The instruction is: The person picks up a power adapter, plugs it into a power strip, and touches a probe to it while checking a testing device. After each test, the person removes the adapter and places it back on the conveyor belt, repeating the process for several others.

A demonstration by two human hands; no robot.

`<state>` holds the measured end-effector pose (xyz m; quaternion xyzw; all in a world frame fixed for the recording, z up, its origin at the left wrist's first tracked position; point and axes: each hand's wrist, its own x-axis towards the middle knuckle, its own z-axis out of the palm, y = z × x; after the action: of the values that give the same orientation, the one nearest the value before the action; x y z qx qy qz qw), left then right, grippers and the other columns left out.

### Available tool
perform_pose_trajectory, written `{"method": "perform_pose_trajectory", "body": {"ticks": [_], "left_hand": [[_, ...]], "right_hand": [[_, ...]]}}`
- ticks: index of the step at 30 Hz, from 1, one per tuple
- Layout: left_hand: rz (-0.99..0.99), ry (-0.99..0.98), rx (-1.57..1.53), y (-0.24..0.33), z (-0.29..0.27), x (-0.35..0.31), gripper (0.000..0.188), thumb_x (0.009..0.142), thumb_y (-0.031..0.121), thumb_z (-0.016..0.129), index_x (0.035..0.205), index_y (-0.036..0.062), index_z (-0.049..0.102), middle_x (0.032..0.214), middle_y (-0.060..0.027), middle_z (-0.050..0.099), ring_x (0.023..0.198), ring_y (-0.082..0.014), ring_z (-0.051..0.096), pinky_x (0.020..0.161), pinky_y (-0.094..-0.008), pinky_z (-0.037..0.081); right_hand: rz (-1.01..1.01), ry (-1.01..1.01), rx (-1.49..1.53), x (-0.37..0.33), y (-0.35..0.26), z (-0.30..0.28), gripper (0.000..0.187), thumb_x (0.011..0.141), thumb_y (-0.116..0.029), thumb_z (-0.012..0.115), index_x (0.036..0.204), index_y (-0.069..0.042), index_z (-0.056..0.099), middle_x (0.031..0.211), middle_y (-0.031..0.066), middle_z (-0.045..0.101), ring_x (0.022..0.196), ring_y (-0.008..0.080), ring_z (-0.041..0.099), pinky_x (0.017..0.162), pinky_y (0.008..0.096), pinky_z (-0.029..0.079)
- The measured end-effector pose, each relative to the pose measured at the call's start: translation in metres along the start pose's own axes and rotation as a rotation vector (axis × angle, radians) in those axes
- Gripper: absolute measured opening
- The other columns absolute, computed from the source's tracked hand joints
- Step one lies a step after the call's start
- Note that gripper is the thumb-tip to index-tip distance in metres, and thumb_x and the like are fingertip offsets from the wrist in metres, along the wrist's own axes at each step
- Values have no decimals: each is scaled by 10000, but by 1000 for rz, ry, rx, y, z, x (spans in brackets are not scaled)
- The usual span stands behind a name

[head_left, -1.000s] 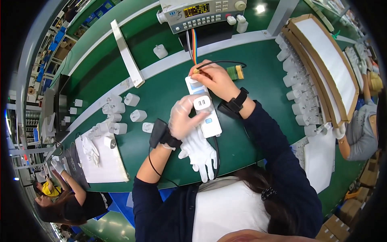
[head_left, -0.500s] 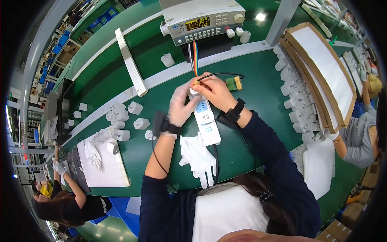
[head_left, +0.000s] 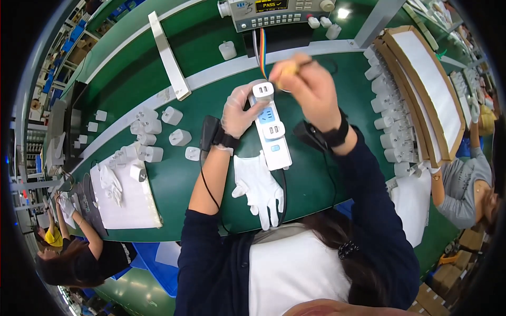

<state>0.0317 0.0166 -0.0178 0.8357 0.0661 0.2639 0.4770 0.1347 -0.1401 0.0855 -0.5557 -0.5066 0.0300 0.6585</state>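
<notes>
A clear glove covers my left hand (head_left: 240,113), whose thumb and fingers close round a white USB charger (head_left: 263,90) at the far end of a white power strip (head_left: 280,158). The charger's two USB ports face up. A second white charger (head_left: 273,130) sits nearer on the strip, past a blue socket panel. Up and to the right, my bare right hand (head_left: 316,89) pinches a yellow connector (head_left: 288,72), smeared by motion, apart from the charger. A black cable runs from it. An unworn white glove (head_left: 258,184) lies left of the strip.
Behind the strip stands a grey bench tester (head_left: 287,20) with a lit screen and ribbon wires. Loose chargers (head_left: 180,137) lie to the left, beside a white mat (head_left: 129,205). Rows of chargers and a cardboard tray (head_left: 421,89) stand right. Co-workers sit on both sides.
My right hand has lifted the yellow connector off the charger, up and to the right. The charger's ports are now uncovered. My left hand stays at the charger. The tester's screen has changed.
</notes>
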Motion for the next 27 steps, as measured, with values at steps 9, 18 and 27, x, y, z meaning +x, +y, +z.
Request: {"method": "perform_pose_trajectory", "body": {"ticks": [9,18,27], "left_hand": [[-104,188,-471,14,-4,4,490,792,121,721,1263,102,588,1129,-101,628,1049,-239,590,930,-334,458],[-51,53,746,-28,-129,114,384,818,200,674,1187,116,613,1038,-152,677,932,-297,662,836,-375,523],[174,-233,1057,-8,-152,88,352,817,272,636,1127,106,635,1033,-138,673,935,-332,647,812,-427,522]], "right_hand": [[194,-244,-214,-63,5,3,105,851,-89,649,888,7,673,822,61,637,690,141,540,616,254,431],[270,-300,-145,-67,1,6,83,841,-79,661,912,-45,686,831,42,548,680,127,516,609,241,413],[318,-314,-96,-67,5,13,87,841,-85,661,918,-54,688,824,32,519,682,117,508,618,231,408]]}}
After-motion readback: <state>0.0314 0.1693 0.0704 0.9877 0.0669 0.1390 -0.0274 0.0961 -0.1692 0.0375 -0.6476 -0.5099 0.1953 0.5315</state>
